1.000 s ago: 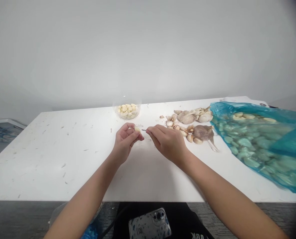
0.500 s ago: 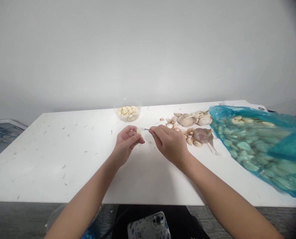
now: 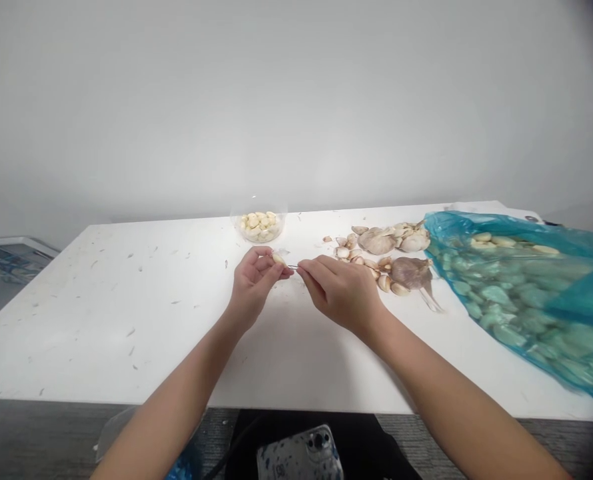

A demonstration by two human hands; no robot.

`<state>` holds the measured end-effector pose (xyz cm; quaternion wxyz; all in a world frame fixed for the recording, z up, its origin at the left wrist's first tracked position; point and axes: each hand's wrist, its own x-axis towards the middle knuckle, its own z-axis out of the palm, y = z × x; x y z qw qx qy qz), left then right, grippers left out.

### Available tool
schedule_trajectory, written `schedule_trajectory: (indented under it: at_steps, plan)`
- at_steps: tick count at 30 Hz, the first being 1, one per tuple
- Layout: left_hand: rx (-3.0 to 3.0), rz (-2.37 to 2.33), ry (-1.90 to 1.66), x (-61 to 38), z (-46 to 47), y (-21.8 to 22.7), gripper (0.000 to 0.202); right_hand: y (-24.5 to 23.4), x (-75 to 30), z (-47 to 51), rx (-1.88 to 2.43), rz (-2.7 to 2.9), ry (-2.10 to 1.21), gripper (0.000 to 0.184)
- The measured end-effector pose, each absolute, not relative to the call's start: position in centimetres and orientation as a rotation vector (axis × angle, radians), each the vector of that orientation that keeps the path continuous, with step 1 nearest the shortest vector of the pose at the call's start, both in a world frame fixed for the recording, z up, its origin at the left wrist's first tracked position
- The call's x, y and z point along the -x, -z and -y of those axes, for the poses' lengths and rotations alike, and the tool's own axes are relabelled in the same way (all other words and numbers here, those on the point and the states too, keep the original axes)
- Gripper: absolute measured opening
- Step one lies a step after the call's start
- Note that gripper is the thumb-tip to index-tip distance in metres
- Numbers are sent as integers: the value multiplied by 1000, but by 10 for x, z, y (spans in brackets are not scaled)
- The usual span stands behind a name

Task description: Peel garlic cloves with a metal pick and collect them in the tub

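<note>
The thumb and forefinger [image 3: 267, 267] of the left hand [image 3: 253, 288] pinch a small, pale cream garlic clove [image 3: 278, 258] near its lower end, with the other fingers curled in beneath. The thumb and forefinger [image 3: 307, 269] of the right hand [image 3: 341, 292] press together on a thin, dark metal pick [image 3: 292, 267], its tip just beside the clove; whether they touch is too small to tell. Close, steady pinches suit such fine work, with the tip kept shallow against the clove.

The hands hang above a white table top [image 3: 126, 320] flecked with papery skin. Ahead stands a clear round bowl [image 3: 257, 238] of peeled cream cloves. To the right lie loose papery cloves [image 3: 356, 257] and whole, pale garlic heads [image 3: 410, 273], then a translucent blue plastic bag [image 3: 506, 300] holding pale cloves.
</note>
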<state>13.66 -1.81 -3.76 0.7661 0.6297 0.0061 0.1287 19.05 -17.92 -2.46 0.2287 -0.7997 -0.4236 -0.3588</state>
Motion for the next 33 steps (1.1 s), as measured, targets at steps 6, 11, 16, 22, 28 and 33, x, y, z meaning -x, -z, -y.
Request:
schedule_trajectory:
  at_steps: [6,11,16,22,28,33]
  plan:
    - [-1516,62,-378,-138,22,37,21,25,-191,179,2225,1163,982,25]
    - [-1631,117,-471,-137,22,42,16,25,-191,179,2260,1131,927,29]
    - [-1763,162,-561,-138,18,51,17,27,-191,178,2264,1116,882,30]
    - [-1913,191,-628,-140,14,54,18,26,-191,180,2287,1101,800,33]
    - [-1998,174,-624,-139,13,52,17,29,-194,179,2346,1103,696,36]
    - [-1952,138,-578,-138,15,50,16,31,-195,179,2386,1113,651,39]
